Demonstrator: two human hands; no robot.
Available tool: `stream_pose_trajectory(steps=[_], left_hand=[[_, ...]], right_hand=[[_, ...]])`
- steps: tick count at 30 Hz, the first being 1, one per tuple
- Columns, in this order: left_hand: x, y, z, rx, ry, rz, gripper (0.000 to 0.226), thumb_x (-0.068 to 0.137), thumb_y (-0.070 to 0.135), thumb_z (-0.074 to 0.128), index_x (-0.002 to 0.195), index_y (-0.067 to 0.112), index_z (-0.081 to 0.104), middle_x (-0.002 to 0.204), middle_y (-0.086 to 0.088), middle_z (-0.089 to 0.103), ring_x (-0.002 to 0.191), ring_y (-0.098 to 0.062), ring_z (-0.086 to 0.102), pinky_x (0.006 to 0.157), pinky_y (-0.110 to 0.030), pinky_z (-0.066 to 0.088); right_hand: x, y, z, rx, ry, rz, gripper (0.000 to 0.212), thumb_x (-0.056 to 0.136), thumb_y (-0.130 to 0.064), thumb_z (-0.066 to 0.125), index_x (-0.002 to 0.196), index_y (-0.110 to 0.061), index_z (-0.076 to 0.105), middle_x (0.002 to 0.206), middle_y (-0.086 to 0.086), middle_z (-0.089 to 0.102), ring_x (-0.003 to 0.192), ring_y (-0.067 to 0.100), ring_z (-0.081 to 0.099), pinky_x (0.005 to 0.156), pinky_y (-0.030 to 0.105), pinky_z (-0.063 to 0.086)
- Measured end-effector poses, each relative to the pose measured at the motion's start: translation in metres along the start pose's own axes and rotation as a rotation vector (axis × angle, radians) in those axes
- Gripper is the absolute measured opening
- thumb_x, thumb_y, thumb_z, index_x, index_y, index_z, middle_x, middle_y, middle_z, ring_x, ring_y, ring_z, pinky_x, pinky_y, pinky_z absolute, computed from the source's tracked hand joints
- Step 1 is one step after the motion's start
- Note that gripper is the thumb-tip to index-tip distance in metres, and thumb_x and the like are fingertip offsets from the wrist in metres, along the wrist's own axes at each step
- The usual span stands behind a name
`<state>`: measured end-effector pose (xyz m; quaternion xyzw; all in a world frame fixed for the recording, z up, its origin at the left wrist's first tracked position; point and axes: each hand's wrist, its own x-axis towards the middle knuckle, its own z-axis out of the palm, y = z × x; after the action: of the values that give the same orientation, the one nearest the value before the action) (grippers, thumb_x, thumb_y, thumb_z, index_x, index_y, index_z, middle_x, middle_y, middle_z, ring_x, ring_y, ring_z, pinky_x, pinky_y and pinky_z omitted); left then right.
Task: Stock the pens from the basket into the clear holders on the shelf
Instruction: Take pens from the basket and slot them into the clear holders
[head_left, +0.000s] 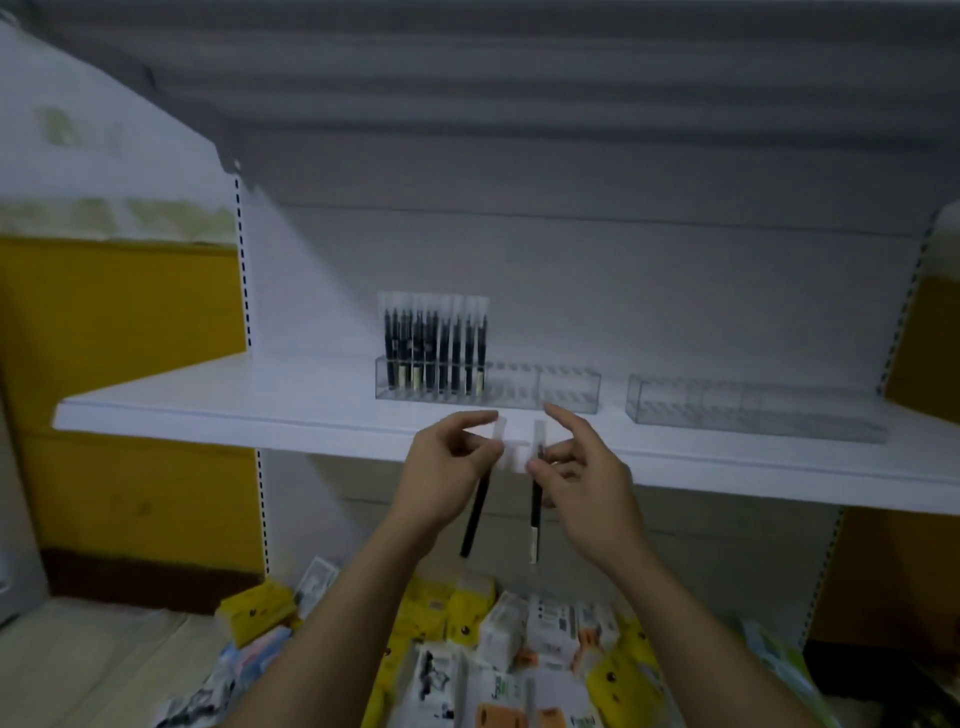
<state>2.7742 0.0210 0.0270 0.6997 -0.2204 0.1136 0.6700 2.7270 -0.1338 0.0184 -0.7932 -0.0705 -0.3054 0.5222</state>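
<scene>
The left hand (447, 462) pinches the first pen (475, 519) near its clear cap, fingers curled round it, and the black barrel hangs down and slightly to the left. The right hand (582, 473) grips the second pen (535, 519) between thumb and curled fingers, with the forefinger stretched out above; this pen hangs nearly straight down. The two pens are side by side, close but apart, their clear caps pointing up.

Both are held just in front of and below the near holder (566, 387), a long clear box on the white shelf (208, 402). The caps reach the level of the shelf's front edge.

The left half of that holder carries a row of pens (436, 353) standing upright, black barrels with clear caps on top.

To the right of the near holder, a small gap away on the same shelf, lies a second holder (753, 410), also clear and long.

Well below the near holder, under the forearms, is a heap of packets (519, 634) in yellow, white and orange. Far to its left is a yellow wall (130, 364).
</scene>
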Motion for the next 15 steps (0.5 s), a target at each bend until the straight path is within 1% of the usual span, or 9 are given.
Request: stream_pose_trajectory(steps=[2,4,6,7,9,10,12,15], left_hand=[[0.009,0.013,-0.004,0.014,-0.031,0.046,0.029,0.089,0.019,0.067,0.115,0.032,0.065,0.084,-0.008,0.069,0.072,-0.013,0.064,0.068,-0.027,0.053],[0.019,0.024,-0.006,0.047,-0.056,0.089,0.028,0.089,0.019,0.067,0.112,0.035,0.065,0.09,-0.005,0.07,0.08,-0.015,0.068,0.073,-0.031,0.058],[0.029,0.035,-0.007,0.035,-0.053,0.105,0.028,0.088,0.016,0.068,0.11,0.032,0.065,0.094,-0.007,0.068,0.084,-0.02,0.069,0.072,-0.037,0.06],[0.035,0.039,-0.008,0.042,-0.055,0.119,0.029,0.088,0.014,0.067,0.112,0.03,0.065,0.094,-0.008,0.067,0.084,-0.021,0.069,0.071,-0.036,0.061],[0.046,0.047,-0.01,0.088,-0.064,0.144,0.031,0.089,0.013,0.066,0.116,0.027,0.063,0.094,-0.007,0.067,0.084,-0.02,0.069,0.067,-0.031,0.06],[0.052,0.051,-0.011,0.105,-0.062,0.152,0.031,0.088,0.012,0.066,0.116,0.026,0.063,0.094,-0.005,0.067,0.084,-0.019,0.069,0.066,-0.028,0.06],[0.066,0.059,-0.014,0.144,-0.048,0.178,0.029,0.087,0.013,0.068,0.113,0.026,0.063,0.093,-0.002,0.067,0.082,-0.017,0.068,0.066,-0.029,0.06],[0.087,0.07,-0.019,0.231,-0.003,0.23,0.026,0.085,0.014,0.07,0.107,0.024,0.061,0.096,0.0,0.067,0.082,-0.015,0.068,0.069,-0.032,0.061]], right_hand=[[0.011,-0.012,-0.002,-0.022,-0.002,-0.028,0.045,0.088,-0.015,0.068,0.122,-0.041,0.055,0.084,-0.005,0.06,0.074,0.012,0.064,0.072,0.036,0.059],[0.024,-0.021,-0.003,-0.06,-0.003,-0.053,0.043,0.088,-0.016,0.068,0.123,-0.039,0.056,0.09,-0.011,0.06,0.073,0.008,0.065,0.069,0.03,0.059],[0.037,-0.029,-0.003,-0.055,0.005,-0.076,0.046,0.09,-0.014,0.066,0.127,-0.036,0.053,0.095,-0.013,0.058,0.073,0.007,0.065,0.064,0.023,0.058],[0.044,-0.032,-0.003,-0.034,0.008,-0.083,0.046,0.09,-0.013,0.066,0.128,-0.036,0.051,0.097,-0.011,0.058,0.074,0.009,0.066,0.064,0.024,0.058],[0.058,-0.037,-0.003,0.0,0.003,-0.096,0.043,0.089,-0.013,0.066,0.124,-0.035,0.052,0.098,-0.005,0.059,0.075,0.013,0.068,0.066,0.032,0.06],[0.065,-0.039,-0.002,0.012,-0.004,-0.105,0.04,0.089,-0.013,0.066,0.121,-0.034,0.054,0.099,-0.003,0.06,0.075,0.016,0.068,0.067,0.037,0.06],[0.08,-0.041,0.0,0.037,-0.008,-0.123,0.038,0.088,-0.012,0.067,0.117,-0.033,0.056,0.098,-0.001,0.061,0.074,0.021,0.069,0.069,0.045,0.059],[0.103,-0.043,0.004,0.033,0.021,-0.159,0.04,0.088,-0.01,0.066,0.116,-0.035,0.055,0.097,-0.004,0.061,0.072,0.019,0.07,0.068,0.047,0.059]])
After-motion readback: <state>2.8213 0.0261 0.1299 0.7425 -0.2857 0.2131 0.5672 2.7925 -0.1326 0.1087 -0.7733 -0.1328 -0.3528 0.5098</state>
